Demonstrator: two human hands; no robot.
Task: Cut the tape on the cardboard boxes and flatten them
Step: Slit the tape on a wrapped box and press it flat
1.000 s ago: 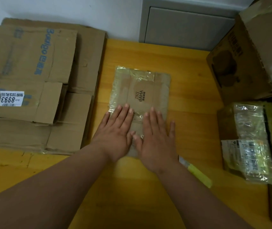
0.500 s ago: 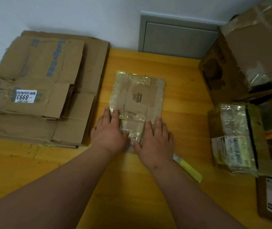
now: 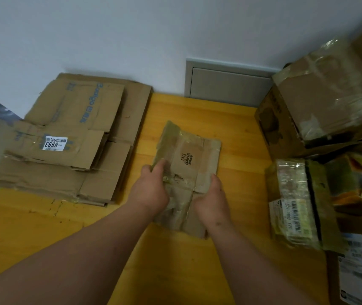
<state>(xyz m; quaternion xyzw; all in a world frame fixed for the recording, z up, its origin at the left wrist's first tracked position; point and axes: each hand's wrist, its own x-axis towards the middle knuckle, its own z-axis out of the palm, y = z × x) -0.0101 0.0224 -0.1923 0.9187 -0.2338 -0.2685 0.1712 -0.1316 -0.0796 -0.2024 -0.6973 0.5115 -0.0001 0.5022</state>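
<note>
Small flat box point(image 3: 189, 164) no longer pressed down on yellow table point(image 3: 237, 133). Half second ago both palms lay flat on it; now it tilts up, middle of table. Left hand point(image 3: 151, 190) grips left edge, fingers curled under. Right hand point(image 3: 214, 199) holds right edge, probably pinching, fingers hidden. Flattening looks done. Likely next: carry it left onto flat pile point(image 3: 70, 137). Taped boxes point(image 3: 296, 201) wait right.

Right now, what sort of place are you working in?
Probably an ordinary room at home or a small office, not a warehouse: a wooden table pushed against a plain white wall, with a stack of flattened boxes on one side and taped parcels waiting on the other.
</note>
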